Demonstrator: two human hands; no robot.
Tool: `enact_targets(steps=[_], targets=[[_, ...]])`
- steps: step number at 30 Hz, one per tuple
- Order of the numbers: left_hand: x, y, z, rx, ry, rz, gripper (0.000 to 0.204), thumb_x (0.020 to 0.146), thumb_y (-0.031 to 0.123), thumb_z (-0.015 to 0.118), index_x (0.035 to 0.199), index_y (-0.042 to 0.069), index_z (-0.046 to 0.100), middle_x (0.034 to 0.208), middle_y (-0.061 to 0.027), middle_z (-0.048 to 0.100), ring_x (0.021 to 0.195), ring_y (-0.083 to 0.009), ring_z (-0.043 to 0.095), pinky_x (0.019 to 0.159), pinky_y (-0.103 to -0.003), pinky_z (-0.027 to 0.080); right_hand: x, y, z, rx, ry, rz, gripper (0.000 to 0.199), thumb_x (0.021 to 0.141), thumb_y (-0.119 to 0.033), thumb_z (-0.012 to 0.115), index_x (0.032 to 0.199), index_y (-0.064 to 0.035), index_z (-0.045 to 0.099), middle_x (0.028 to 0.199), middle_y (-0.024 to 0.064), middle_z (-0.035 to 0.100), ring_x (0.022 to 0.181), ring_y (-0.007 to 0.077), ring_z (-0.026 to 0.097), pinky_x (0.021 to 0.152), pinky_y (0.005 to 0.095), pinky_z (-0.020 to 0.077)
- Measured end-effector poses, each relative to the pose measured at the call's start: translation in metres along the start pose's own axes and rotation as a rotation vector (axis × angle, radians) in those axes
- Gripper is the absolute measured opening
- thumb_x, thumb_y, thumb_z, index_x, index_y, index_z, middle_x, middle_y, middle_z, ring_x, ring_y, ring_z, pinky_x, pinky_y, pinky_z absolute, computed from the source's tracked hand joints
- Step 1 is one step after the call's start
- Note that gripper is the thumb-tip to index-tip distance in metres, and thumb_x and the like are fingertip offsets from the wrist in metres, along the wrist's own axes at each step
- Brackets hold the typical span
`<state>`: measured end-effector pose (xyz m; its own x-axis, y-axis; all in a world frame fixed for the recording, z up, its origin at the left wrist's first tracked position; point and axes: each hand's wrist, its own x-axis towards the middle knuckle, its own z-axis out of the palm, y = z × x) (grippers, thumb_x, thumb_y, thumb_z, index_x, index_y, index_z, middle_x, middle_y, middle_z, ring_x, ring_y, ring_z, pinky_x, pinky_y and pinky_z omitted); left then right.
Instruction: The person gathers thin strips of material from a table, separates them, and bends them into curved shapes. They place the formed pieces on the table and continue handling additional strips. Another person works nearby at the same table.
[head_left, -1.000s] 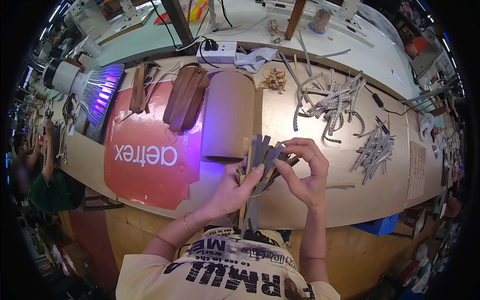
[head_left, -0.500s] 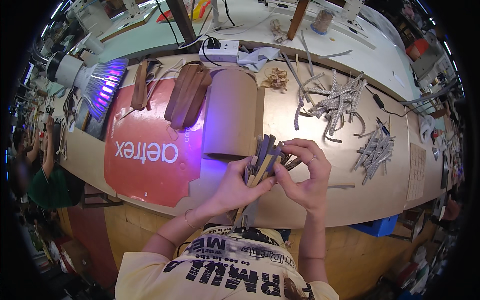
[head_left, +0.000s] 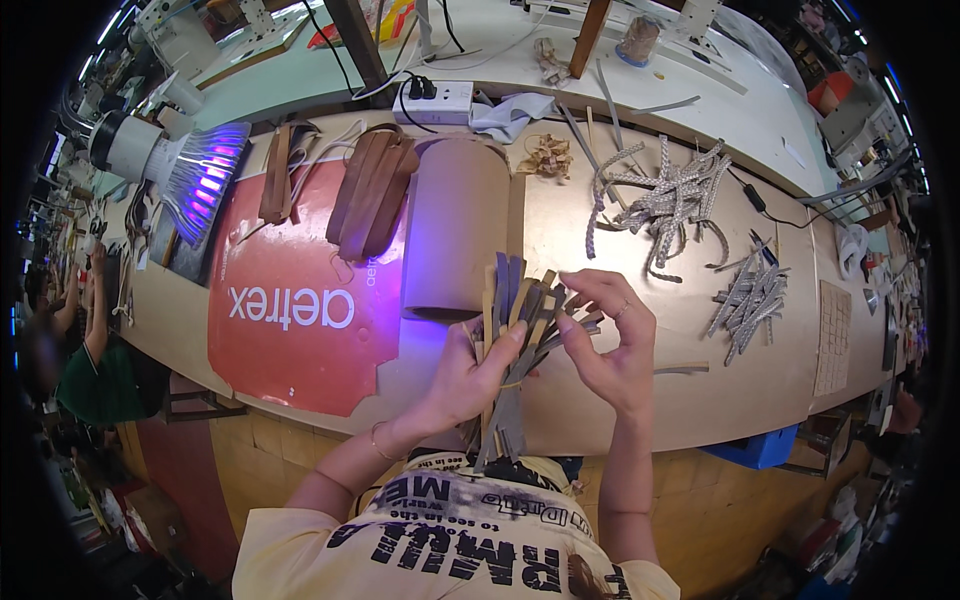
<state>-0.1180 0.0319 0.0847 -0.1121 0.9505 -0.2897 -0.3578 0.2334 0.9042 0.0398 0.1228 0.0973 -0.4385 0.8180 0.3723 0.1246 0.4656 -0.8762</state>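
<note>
My left hand (head_left: 468, 378) is closed round the middle of a bundle of narrow flat strips (head_left: 510, 400), grey, tan and dark brown. A thin band seems to circle the bundle below my thumb. Above the hand the strip ends fan out, and the lower ends hang toward my shirt. My right hand (head_left: 618, 340) curls its thumb and forefinger around the fanned ends on the right side. Exactly which strips lie between these fingertips is hard to make out. Just beyond the bundle lies a brown cardboard-coloured roll (head_left: 455, 230).
A red printed board (head_left: 290, 350) carries brown strap bundles (head_left: 370, 195). At the left stands a lamp (head_left: 205, 180) glowing purple. Braided grey cords (head_left: 675, 205) and short grey braided pieces (head_left: 748, 305) lie on the right. A white power strip (head_left: 440, 100) sits at the back.
My left thumb has shifted up along the bundle, and the strips now stand more upright and spread wider. My right thumb and forefinger have moved slightly apart.
</note>
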Motion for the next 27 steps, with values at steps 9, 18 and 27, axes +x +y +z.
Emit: enact_targets(steps=[9,18,27], targets=[[0.003,-0.005,0.005,0.049,0.052,0.004,0.029,0.098,0.019,0.056,0.110,-0.006,0.065,0.087,-0.0084,0.070,0.073,-0.0089,0.064,0.066,-0.027,0.058,-0.001,0.002,0.006,-0.320,0.064,-0.233,0.032,0.075,-0.003,0.072,0.106,-0.0109,0.072,0.113,0.0132,0.063,0.088,0.0257,0.063,0.069,0.0348,0.0513],[0.003,-0.016,-0.002,0.306,0.072,0.055,0.026,0.100,0.017,0.053,0.113,-0.003,0.063,0.088,-0.0066,0.069,0.073,-0.0097,0.063,0.065,-0.026,0.053,-0.003,0.002,0.009,-0.253,0.060,-0.133,0.017,0.075,-0.007,0.080,0.085,-0.0049,0.066,0.109,0.0135,0.063,0.084,0.0244,0.064,0.070,0.0344,0.0534],[0.008,-0.017,-0.001,0.434,0.156,0.235,0.022,0.093,0.018,0.059,0.093,-0.003,0.064,0.051,-0.0081,0.049,0.047,-0.0110,0.046,0.047,-0.033,0.036,0.000,-0.001,0.011,-0.394,0.081,-0.187,0.026,0.072,-0.005,0.081,0.096,-0.0119,0.073,0.106,0.0095,0.065,0.090,0.0254,0.064,0.070,0.0331,0.0536]])
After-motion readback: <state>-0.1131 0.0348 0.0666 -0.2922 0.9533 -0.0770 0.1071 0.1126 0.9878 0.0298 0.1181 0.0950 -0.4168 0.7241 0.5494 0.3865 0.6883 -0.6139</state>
